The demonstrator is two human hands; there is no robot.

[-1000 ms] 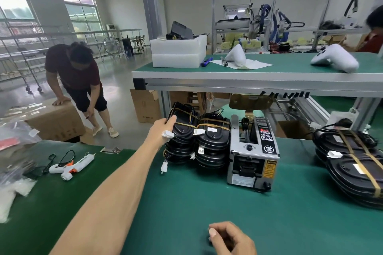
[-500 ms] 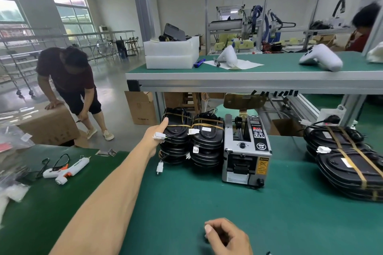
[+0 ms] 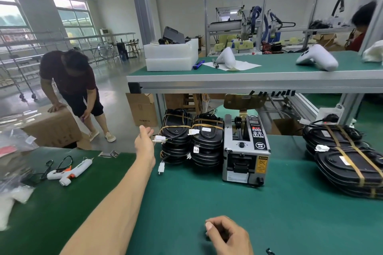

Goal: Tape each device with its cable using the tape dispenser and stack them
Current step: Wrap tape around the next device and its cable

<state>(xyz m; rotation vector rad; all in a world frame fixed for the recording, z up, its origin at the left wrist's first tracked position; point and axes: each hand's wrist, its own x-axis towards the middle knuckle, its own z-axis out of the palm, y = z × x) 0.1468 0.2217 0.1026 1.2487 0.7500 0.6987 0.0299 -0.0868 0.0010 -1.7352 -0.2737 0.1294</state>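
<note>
On the green bench (image 3: 207, 203), two stacks of taped black devices (image 3: 191, 141) stand just left of the tape dispenser (image 3: 245, 149). I judge them rigid, fairly weighty, smooth-shelled; I'd take one by its long edges, not the limp cable or its dangling white plug (image 3: 160, 138). My left hand (image 3: 145, 143) hovers spread beside that plug; my right hand (image 3: 227, 234) is curled, contents unclear.

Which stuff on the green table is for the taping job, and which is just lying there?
For the job:
tape dispenser
taped black device stacks
more taped devices
left hand

Just lying about:
glue gun
plastic bags
white foam blocks
white shell
</note>
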